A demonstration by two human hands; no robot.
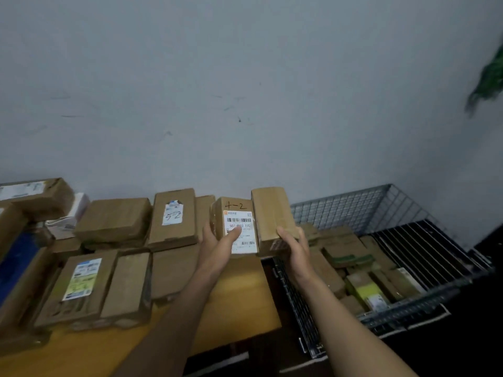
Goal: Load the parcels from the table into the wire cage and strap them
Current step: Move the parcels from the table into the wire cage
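A blurred green shape [490,80] is cut by the right edge; leftmost parcels [11,227] by the left.

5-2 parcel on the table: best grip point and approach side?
Probably the near short end, from the front, thumb on top. The 5-2 parcel lies label-up, with a flat brown parcel close along one long side and a narrow parcel along the other.

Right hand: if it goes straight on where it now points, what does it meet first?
Probably the wall behind the table; the right hand grips a plain parcel. Depth unclear.
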